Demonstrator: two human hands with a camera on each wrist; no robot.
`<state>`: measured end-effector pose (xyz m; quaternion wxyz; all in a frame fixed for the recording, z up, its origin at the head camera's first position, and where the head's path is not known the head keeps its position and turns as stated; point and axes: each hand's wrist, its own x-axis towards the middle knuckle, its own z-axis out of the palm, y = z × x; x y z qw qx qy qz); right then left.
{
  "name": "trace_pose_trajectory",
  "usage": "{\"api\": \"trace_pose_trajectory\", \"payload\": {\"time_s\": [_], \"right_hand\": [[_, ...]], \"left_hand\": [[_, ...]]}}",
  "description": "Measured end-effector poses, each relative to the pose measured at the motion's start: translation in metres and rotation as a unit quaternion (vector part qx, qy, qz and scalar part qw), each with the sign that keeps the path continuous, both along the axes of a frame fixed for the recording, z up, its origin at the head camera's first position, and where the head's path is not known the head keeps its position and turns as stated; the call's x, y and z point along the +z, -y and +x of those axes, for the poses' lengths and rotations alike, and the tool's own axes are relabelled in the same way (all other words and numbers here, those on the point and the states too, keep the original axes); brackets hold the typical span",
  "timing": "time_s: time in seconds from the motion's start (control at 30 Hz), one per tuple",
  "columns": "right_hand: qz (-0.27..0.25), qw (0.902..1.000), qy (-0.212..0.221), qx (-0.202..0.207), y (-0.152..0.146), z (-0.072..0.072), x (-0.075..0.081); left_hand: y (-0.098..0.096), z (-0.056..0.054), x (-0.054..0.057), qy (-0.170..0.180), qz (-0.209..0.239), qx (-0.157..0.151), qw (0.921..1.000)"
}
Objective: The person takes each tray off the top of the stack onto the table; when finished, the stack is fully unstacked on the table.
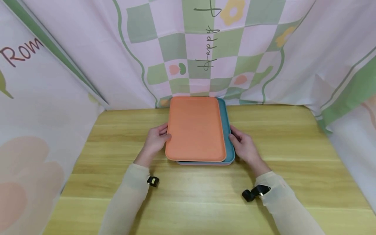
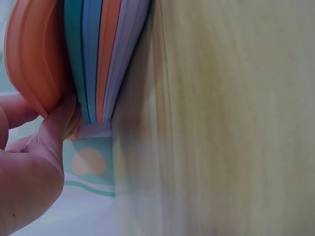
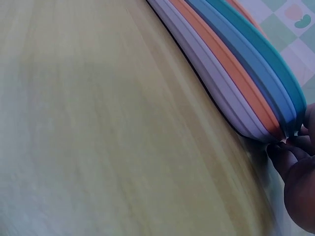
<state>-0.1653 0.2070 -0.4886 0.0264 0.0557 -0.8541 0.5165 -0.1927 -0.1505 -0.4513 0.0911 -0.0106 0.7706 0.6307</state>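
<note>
Left side first: the orange tray [image 1: 195,130] is pinched at its left edge by the left hand [image 1: 155,138], thumb over the rim and fingers tucked under, so the grip is only about as open as the rim is thick. Right side: the stack [image 3: 251,66] is held at its right edge by the right hand [image 1: 243,145], thumb laid on the rim of the teal tray [image 1: 225,124] and fingertips set against the side lower down. How hard it's being squeezed can't be told.

For writing, "Happy" [image 1: 208,49] can be read sideways on the checked curtain [image 1: 141,19] beyond both hands, with another letter cut off at the top edge. "Rom" [image 1: 23,52] is printed on the cloth far out to the left of the left hand.

As for where stuff lies: the orange tray is placed between the two hands, on top of the pile and offset toward the left hand, so a teal strip is left showing next to the right thumb. Just below the left fingers a gap can be seen, then teal, then a blue tray [image 2: 90,54], a second orange one [image 2: 106,54] and pale purple [image 2: 125,44] at the bottom, maybe more than one layer. All of that is carried by the wooden table [image 1: 199,199] under the hands.
</note>
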Motion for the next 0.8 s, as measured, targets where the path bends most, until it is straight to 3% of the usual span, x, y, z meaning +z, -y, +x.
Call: {"api": "trace_pose_trajectory", "payload": {"time_s": [0.3,0.8], "right_hand": [[-0.025,0.9996,-0.009,-0.009,0.004,0.0,-0.002],[0.0,0.9996,0.018,-0.022,0.004,0.003,-0.001]], "left_hand": [[0.01,0.004,0.001,0.009,0.038,0.058,0.9976],[0.02,0.008,0.005,0.027,0.129,0.128,0.983]]}}
